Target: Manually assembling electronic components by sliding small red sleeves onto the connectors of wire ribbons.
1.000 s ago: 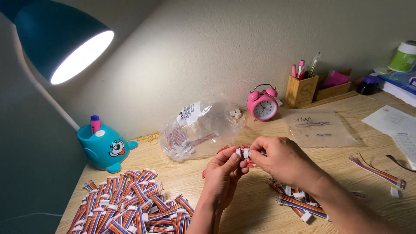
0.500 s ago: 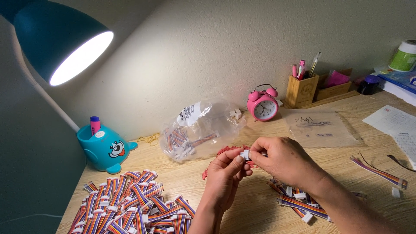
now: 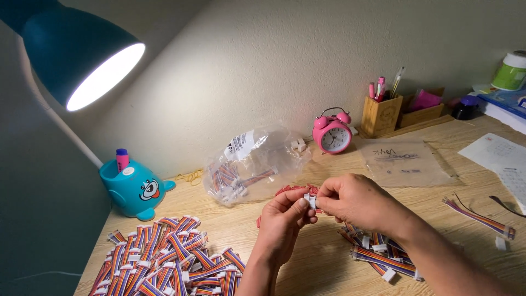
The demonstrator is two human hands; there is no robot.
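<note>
Head view: a small white connector (image 3: 311,200) is pinched between the fingertips of the left hand (image 3: 285,222) and the right hand (image 3: 356,201), both closed on it above the wooden desk (image 3: 329,263). The connector is held just above the desk's middle, in front of a clear plastic bag (image 3: 252,164) in which more striped cable pieces are seen. Red wires (image 3: 290,190) are partly hidden behind the two hands, and it cannot be told whether they are joined to the connector. A large heap of multicoloured ribbon cables (image 3: 164,257) with white ends is spread at the near left of the desk, well apart from the hands. A smaller bunch of the same cables (image 3: 383,257) lies under the right forearm. One single cable (image 3: 479,215) is laid further right. A blue animal-shaped holder (image 3: 137,189) with a marker stands at the left beneath a lit blue lamp (image 3: 82,60). A pink alarm clock (image 3: 332,133) is placed against the wall beside a wooden pen holder (image 3: 382,114), and a flat empty plastic bag (image 3: 408,161) lies in front of them.
</note>
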